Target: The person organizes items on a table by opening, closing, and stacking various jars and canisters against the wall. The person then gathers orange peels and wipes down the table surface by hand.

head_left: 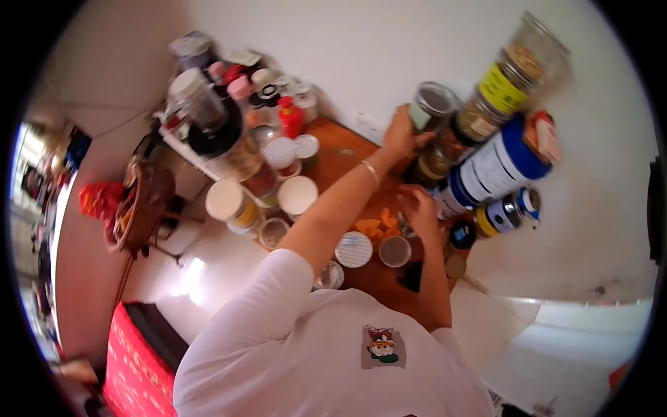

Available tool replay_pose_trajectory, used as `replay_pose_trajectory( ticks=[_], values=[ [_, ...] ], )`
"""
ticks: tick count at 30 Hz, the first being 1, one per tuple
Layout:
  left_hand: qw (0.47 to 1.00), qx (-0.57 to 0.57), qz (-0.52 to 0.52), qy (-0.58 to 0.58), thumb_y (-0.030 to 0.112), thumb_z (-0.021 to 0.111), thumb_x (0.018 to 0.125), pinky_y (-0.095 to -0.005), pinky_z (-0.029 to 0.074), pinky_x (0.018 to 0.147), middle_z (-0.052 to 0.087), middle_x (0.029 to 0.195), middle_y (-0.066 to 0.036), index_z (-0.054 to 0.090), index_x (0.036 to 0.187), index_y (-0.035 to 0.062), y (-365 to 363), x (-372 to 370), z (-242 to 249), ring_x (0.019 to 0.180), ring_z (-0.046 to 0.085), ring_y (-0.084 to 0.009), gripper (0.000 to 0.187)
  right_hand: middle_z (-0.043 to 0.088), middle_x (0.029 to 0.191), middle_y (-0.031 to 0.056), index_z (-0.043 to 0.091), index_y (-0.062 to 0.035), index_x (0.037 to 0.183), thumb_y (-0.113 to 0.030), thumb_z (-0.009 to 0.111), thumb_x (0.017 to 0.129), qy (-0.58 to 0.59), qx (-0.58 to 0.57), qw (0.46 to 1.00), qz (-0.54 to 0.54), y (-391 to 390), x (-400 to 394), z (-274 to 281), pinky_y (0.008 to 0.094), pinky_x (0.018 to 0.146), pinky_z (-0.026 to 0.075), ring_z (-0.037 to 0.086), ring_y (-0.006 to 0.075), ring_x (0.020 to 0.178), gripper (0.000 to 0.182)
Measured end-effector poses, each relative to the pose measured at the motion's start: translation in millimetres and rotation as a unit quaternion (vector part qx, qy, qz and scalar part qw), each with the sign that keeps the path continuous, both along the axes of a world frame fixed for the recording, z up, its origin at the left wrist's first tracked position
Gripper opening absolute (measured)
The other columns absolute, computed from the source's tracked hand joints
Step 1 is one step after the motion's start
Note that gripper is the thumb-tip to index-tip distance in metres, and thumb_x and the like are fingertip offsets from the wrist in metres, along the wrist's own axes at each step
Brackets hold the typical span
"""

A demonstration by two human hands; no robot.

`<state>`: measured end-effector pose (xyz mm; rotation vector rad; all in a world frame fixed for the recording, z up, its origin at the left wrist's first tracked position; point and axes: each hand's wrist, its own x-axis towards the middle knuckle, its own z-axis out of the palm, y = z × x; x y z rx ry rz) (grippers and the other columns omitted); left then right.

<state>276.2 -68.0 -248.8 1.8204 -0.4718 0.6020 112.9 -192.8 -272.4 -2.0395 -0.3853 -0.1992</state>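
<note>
My left hand, with a bracelet at the wrist, is closed around a clear jar with a grey top and a pale green label, beside the wall. Below it, my right hand is over the brown wooden table, its fingers loosely bent and apart, with nothing clearly seen in them. Orange pieces lie to its left. Nearer my body stand a jar with a dotted white lid and a round clear container.
At the right stand stacked clear jars with a yellow-green label, a large blue-lidded container and a dark jar. White-lidded jars and a red bottle crowd the left side. A red chair is at the lower left.
</note>
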Motion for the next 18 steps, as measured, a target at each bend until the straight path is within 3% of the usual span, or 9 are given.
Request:
replay_pose_trajectory(
  ticks=[3,5,9,11,12,14,15,17,18],
  values=[
    [0.999,0.039,0.036,0.000,0.033,0.087,0.066,-0.0464,0.045,0.090,0.053,0.114,-0.026,0.043,0.125,-0.0026,-1,4,-8,0.106,0.052,-0.0449,0.081,0.067,0.107,0.0157,0.067,0.0007,0.106,-0.015,0.068,0.088,0.001,0.023,1.000,-0.006,6,15,-11,0.0338,0.077,0.055,0.068,0.0265,0.092,0.024],
    [0.999,0.028,-0.019,0.042,0.036,0.089,0.064,-0.0462,0.045,0.091,0.052,0.118,-0.027,0.038,0.130,-0.0059,3,17,-17,0.109,0.053,-0.0446,0.093,0.068,0.107,0.0164,0.068,0.0001,0.106,-0.017,0.070,0.087,0.050,-0.002,0.999,-0.018,8,20,-13,0.0339,0.077,0.056,0.069,0.0251,0.092,0.026],
    [0.999,-0.009,-0.007,0.042,0.033,0.093,0.057,-0.0435,0.045,0.097,0.053,0.127,-0.027,0.034,0.135,-0.0078,7,-4,-10,0.119,0.053,-0.0398,0.106,0.068,0.107,0.0157,0.066,0.0004,0.112,-0.020,0.072,0.086,0.074,-0.011,0.995,-0.062,-2,32,-37,0.0323,0.078,0.055,0.069,0.0229,0.093,0.033],
    [0.998,-0.013,0.015,0.058,0.031,0.095,0.054,-0.0426,0.045,0.098,0.053,0.129,-0.027,0.034,0.136,-0.0080,9,-5,-19,0.121,0.053,-0.0376,0.109,0.068,0.100,0.0117,0.062,-0.0005,0.119,-0.022,0.073,0.086,0.133,0.119,0.974,-0.137,-9,40,-58,0.0325,0.078,0.055,0.067,0.0206,0.088,0.040],
    [0.994,-0.012,-0.023,0.103,0.029,0.095,0.053,-0.0420,0.045,0.098,0.054,0.128,-0.026,0.035,0.135,-0.0070,11,0,-36,0.121,0.054,-0.0359,0.107,0.068,0.100,0.0117,0.062,-0.0005,0.119,-0.022,0.073,0.086,0.132,0.122,0.973,-0.144,-11,43,-61,0.0325,0.078,0.055,0.067,0.0206,0.088,0.040],
    [0.975,0.010,-0.098,0.199,0.021,0.095,0.053,-0.0407,0.048,0.096,0.059,0.123,-0.022,0.040,0.131,-0.0033,15,6,-50,0.116,0.058,-0.0320,0.099,0.065,0.094,0.0090,0.058,0.0024,0.112,-0.026,0.075,0.085,0.303,0.374,0.851,-0.209,-10,49,-64,0.0308,0.075,0.056,0.065,0.0171,0.086,0.043],
    [0.975,0.013,-0.105,0.198,0.021,0.095,0.053,-0.0407,0.048,0.096,0.059,0.123,-0.022,0.040,0.131,-0.0033,15,7,-51,0.116,0.058,-0.0320,0.099,0.065,0.094,0.0090,0.058,0.0024,0.112,-0.026,0.075,0.085,0.300,0.377,0.850,-0.214,-8,52,-65,0.0308,0.075,0.056,0.065,0.0171,0.086,0.043],
    [0.976,-0.004,-0.109,0.188,0.015,0.093,0.061,-0.0367,0.050,0.094,0.059,0.124,-0.014,0.042,0.127,0.0006,14,5,-54,0.114,0.058,-0.0237,0.085,0.063,0.085,0.0064,0.061,0.0005,0.094,-0.031,0.076,0.084,0.292,0.380,0.844,-0.240,-5,58,-67,0.0293,0.072,0.056,0.063,0.0148,0.079,0.036],
    [0.966,-0.045,-0.127,0.221,0.013,0.091,0.063,-0.0364,0.051,0.092,0.060,0.122,-0.013,0.042,0.126,0.0005,13,-4,-42,0.112,0.059,-0.0222,0.081,0.060,0.079,0.0057,0.059,-0.0015,0.077,-0.030,0.077,0.083,0.289,0.359,0.865,-0.199,-13,73,-95,0.0269,0.066,0.054,0.062,0.0134,0.075,0.035]
  ],
)
